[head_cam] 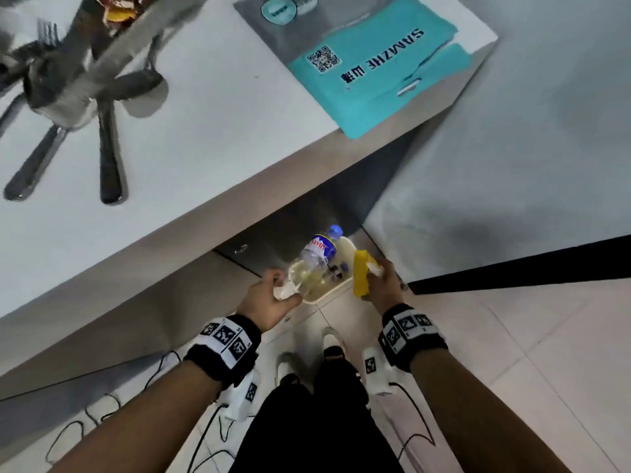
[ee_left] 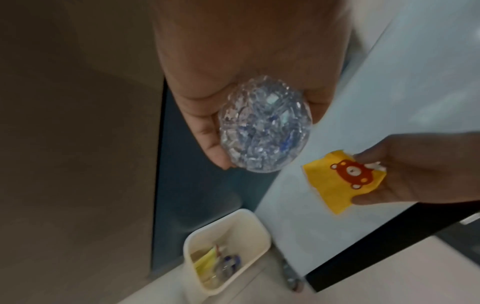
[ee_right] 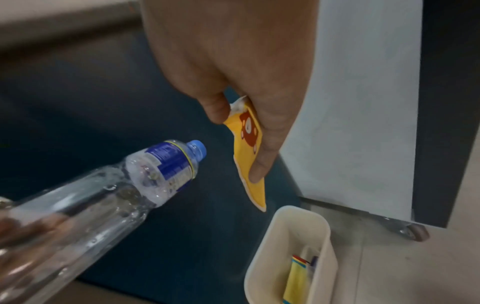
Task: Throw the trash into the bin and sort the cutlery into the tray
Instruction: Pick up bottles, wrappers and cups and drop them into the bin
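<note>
My left hand (head_cam: 273, 298) grips the base of a clear plastic bottle (head_cam: 316, 259) with a blue cap, held tilted above the cream bin (head_cam: 336, 288) on the floor. The left wrist view shows the bottle's base (ee_left: 265, 125) in my fingers. My right hand (head_cam: 382, 285) pinches a yellow wrapper (head_cam: 361, 273) printed with a red bear (ee_right: 250, 156), hanging just over the bin (ee_right: 280, 257). Wrappers and other trash lie in the bin (ee_left: 228, 253). Several forks and spoons (head_cam: 109, 148) lie on the white table (head_cam: 211, 158) at upper left, partly under a blurred metal tray (head_cam: 102, 52).
A teal and grey plastic bag (head_cam: 368, 59) lies at the table's far corner. A white cabinet with a black edge (head_cam: 512, 268) stands right of the bin, on a caster (ee_right: 413, 232). Cables (head_cam: 102, 414) trail over the tiled floor by my shoes.
</note>
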`<state>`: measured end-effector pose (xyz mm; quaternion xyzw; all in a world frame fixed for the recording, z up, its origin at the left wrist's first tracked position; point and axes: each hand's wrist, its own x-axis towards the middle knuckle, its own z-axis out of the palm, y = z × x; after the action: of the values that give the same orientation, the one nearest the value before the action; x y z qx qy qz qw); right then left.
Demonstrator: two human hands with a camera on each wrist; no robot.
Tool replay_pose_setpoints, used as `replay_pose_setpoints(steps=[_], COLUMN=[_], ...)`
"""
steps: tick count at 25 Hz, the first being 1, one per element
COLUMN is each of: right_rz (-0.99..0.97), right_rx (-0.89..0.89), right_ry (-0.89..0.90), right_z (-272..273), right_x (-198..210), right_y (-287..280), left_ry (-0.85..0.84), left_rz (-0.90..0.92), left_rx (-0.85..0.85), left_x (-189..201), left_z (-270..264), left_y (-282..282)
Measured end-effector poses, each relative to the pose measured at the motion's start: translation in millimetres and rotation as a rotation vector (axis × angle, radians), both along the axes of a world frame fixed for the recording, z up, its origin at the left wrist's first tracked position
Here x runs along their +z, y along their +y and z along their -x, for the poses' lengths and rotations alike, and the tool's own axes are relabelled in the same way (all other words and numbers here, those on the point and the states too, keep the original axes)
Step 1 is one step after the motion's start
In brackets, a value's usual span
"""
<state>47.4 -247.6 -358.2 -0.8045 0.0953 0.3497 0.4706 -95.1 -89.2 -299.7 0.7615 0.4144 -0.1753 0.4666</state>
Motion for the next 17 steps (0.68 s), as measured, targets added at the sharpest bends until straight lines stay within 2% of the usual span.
replay_pose_setpoints(steps=[2, 5, 10, 14, 17], right_rz=[-0.028, 0.032, 0.133, 0.122, 0.188], right_rx=[-0.013, 0.006, -0.016, 0.126, 0.231], right_ry=[0.05, 0.142, 0.166, 0.186, 0.098], right_z=[-11, -26, -47, -54, -52], right_x=[-47, -132, -212, -232, -202], right_y=[14, 29, 43, 44, 37], left_ry=[0.067, 0.168, 0.322, 0.302, 0.298], left_rz=[-0.04, -0.101, -0.179, -0.172, -0.155], left_rx=[-0.031, -0.095, -0.24, -0.378, -0.328], left_x=[-55, -134, -223, -251, -224], left_z=[-20, -46, -83, -105, -107], left_y=[7, 12, 9, 5, 2])
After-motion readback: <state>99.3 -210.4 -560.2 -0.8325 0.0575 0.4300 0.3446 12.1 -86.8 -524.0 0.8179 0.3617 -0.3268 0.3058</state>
